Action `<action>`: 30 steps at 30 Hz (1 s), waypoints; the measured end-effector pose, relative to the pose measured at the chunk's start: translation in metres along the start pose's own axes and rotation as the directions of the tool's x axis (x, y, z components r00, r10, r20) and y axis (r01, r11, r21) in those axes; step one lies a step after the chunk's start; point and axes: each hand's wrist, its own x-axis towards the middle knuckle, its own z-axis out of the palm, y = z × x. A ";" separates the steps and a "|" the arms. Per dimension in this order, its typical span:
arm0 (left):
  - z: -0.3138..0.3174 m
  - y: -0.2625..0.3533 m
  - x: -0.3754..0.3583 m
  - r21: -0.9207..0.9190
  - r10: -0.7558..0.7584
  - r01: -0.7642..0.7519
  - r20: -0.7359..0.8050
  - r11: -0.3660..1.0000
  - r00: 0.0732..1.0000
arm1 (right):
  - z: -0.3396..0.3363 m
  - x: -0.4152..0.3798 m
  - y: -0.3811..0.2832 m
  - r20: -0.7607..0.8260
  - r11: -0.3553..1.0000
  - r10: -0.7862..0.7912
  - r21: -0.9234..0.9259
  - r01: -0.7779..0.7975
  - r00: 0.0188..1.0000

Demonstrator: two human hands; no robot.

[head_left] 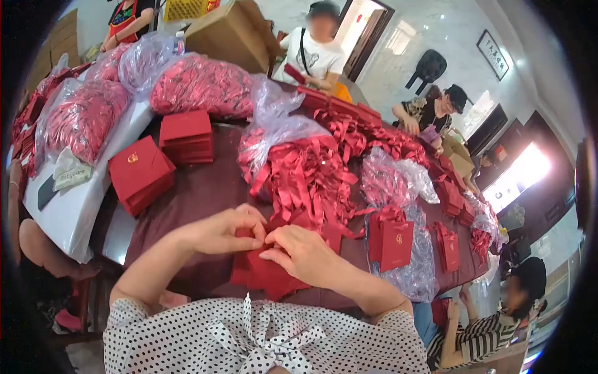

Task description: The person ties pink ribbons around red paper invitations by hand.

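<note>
Both of my hands meet over a red paper gift bag [249, 274] in front of my chest. My left hand [225, 229] is closed, thumb against fingers, at the bag's upper edge. Beside it my right hand [300, 250] is also closed in a pinch on the red material. Whether a ribbon lies between my fingertips is hidden. Just beyond my hands, red ribbons [305, 181] spill from a clear plastic bag [271, 115]. More red card pieces lie under and around my hands.
Stacked red bags [142, 171] stand at the left, more red bags [391, 242] at the right on clear plastic [411, 274]. Large plastic sacks [202, 87] of red ribbon and a cardboard box [233, 37] are behind. Several people sit or stand around the maroon-covered table [187, 206].
</note>
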 end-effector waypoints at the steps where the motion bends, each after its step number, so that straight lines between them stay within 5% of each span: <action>1: -0.003 0.001 0.004 0.101 0.008 -0.011 0.026 0.995 1.000 | 0.001 -0.001 -0.003 0.009 1.000 -0.002 -0.017 0.002 1.000; 5: 0.005 0.008 0.011 0.162 -0.091 0.067 0.147 0.985 0.985 | 0.001 -0.011 -0.007 0.034 0.998 -0.061 0.015 0.061 0.998; 6: 0.009 0.001 0.012 0.267 0.057 -0.107 0.186 0.958 0.981 | 0.002 -0.015 -0.008 0.069 0.997 -0.082 0.015 0.081 0.994; 9: 0.021 0.005 0.009 0.261 -0.010 -0.036 0.173 0.965 0.985 | -0.007 -0.021 -0.018 0.114 0.999 0.017 0.027 -0.020 0.993; 11: 0.022 0.008 0.005 0.276 0.187 -0.194 0.052 0.941 0.981 | -0.007 -0.025 -0.017 0.087 1.000 0.001 -0.015 0.001 0.996; 13: 0.011 0.021 -0.003 0.576 0.264 -0.170 -0.083 0.800 0.961 | -0.013 -0.035 -0.018 0.127 0.998 0.056 -0.016 -0.054 0.990; 14: 0.000 0.022 -0.008 0.550 0.227 -0.087 -0.191 0.831 0.955 | -0.021 -0.035 -0.028 0.143 0.987 0.158 0.008 -0.161 0.977; 17: -0.017 0.014 -0.011 0.412 0.133 -0.055 -0.163 0.910 0.978 | -0.021 -0.043 -0.034 0.165 0.974 0.215 0.034 -0.224 0.962; 20: -0.009 0.000 0.002 0.358 0.148 -0.104 -0.096 0.928 0.984 | -0.016 -0.050 -0.026 0.208 0.998 -0.031 -0.049 0.042 0.978; 24: 0.006 -0.007 0.012 0.201 0.144 -0.115 -0.134 0.973 0.981 | -0.020 -0.054 -0.032 0.135 0.989 -0.086 -0.107 0.101 0.987; 26: 0.013 -0.002 0.010 -0.181 0.032 -0.051 -0.105 0.982 0.994 | -0.020 -0.057 -0.034 0.130 0.991 -0.087 -0.085 0.099 0.988; 27: 0.018 -0.001 0.009 -0.312 0.051 -0.077 -0.091 0.947 0.995 | -0.022 -0.057 -0.032 0.147 0.988 -0.122 -0.080 0.135 0.981; 30: 0.024 0.007 0.013 -0.213 0.290 -0.278 0.026 0.937 0.957 | -0.024 -0.059 -0.032 0.159 0.984 -0.121 -0.114 0.140 0.980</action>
